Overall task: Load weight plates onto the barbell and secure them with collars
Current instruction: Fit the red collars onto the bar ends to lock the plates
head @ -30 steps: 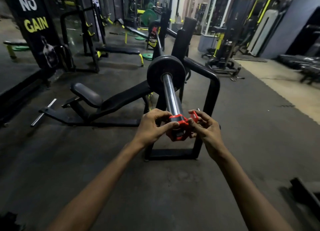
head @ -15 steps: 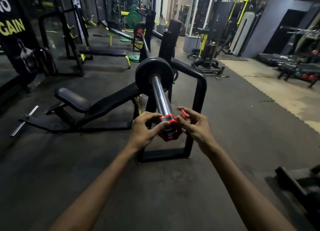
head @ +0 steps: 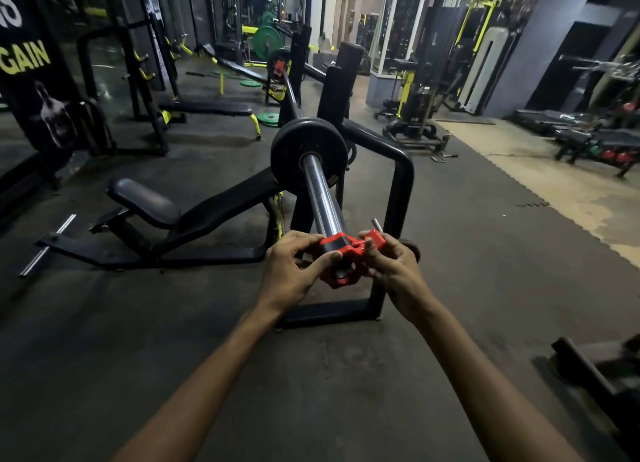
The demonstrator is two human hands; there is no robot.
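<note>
Both hands at the near end of the barbell sleeve (head: pixel 320 198), gripping 1 red collar (head: pixel 346 255) from either side. Left hand (head: pixel 291 274) on the collar's left flank, thumb pressed across the lower front, fingers (head: pixel 304 242) curled over the top edge. Right hand (head: pixel 394 271) on the right flank, fingers clenched around the collar's raised red lever. Collar ringed around the very tip of the sleeve, bar end visible through its opening; latch apparently not closed flat, though hard to tell. Well apart from the collar, further up the sleeve, 1 black weight plate (head: pixel 294 150) seated on the bar, bare steel between the 2. Bar resting across a black rack (head: pixel 401 191) above an inclined bench (head: pixel 145 198) on dark rubber floor (head: pixel 173 340). At the bar's far end, another red collar (head: pixel 278 67), small and dim. Green plates (head: pixel 269 119) lying on the floor further back.
</note>
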